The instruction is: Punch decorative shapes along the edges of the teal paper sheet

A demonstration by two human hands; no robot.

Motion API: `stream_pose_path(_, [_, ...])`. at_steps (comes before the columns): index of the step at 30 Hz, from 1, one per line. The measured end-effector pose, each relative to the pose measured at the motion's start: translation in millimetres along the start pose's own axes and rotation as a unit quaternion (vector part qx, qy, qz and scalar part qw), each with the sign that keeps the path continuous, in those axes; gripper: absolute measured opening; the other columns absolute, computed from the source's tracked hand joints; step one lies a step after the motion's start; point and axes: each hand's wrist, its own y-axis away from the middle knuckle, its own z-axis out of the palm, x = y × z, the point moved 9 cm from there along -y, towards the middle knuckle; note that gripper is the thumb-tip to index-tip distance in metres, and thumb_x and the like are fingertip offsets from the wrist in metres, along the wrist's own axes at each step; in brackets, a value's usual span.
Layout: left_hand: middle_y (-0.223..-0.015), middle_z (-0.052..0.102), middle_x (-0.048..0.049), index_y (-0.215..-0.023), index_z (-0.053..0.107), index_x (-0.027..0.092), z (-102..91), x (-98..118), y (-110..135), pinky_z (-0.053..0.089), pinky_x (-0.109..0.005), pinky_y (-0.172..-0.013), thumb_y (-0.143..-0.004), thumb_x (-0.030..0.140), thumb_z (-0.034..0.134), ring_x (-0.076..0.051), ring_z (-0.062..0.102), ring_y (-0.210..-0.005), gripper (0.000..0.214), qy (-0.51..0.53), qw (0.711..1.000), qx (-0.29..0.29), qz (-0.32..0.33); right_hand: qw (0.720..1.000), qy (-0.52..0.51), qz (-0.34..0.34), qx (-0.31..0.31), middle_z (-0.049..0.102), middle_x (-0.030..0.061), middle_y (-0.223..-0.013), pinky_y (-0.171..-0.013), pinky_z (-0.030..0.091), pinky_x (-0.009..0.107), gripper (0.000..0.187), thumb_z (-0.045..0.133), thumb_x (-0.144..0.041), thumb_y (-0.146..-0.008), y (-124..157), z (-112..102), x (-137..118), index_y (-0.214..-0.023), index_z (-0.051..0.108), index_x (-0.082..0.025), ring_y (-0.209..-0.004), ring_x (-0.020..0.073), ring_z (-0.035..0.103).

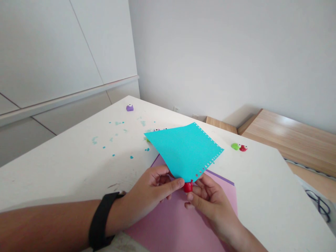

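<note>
My left hand (152, 190) pinches the near corner of a turquoise paper sheet (183, 150), thumb on top, and holds it above the table. A row of small punched holes runs along the sheet's right edge. My right hand (207, 199) grips a small red paper punch (188, 187) that sits on that same near corner. A black band is on my left wrist. Under both hands lies a pink sheet (178, 224) flat on the white table (65, 164).
A purple punch (129, 107) sits at the table's far side. A green punch (235, 146) and a red punch (243, 148) lie right of the sheet. Turquoise scraps (115, 140) dot the left half. Wooden boards (288, 136) lie beyond the right edge.
</note>
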Motion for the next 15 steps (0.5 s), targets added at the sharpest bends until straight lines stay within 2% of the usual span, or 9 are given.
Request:
stream_pose_path(7, [-0.074,0.072,-0.0035,-0.090,0.075,0.017,-1.5,4.2,1.3,0.042,-0.023,-0.053,-0.079,0.041,0.074,-0.013,0.055,-0.057,0.026,0.000,1.000,0.017,0.003,1.000,0.008,0.005,0.003,0.063,0.0047,-0.121,-0.072,0.055,0.025,0.038,0.073,-0.026,-0.085,-0.5,-4.1,7.6,-0.120,0.059,-0.028,-0.092,0.0143,0.065])
stream_pose_path(15, [-0.083,0.072,-0.0049,-0.097,0.073,0.017,-2.4,0.2,1.7,0.044,-0.022,-0.055,-0.083,0.039,0.071,-0.012,0.055,-0.061,0.027,0.000,1.000,0.012,0.003,1.000,0.019,0.002,-0.008,0.062,0.0051,-0.120,-0.066,0.056,0.023,0.047,0.079,-0.025,-0.078,-0.4,-4.3,8.7,-0.120,0.058,-0.028,-0.089,0.0143,0.065])
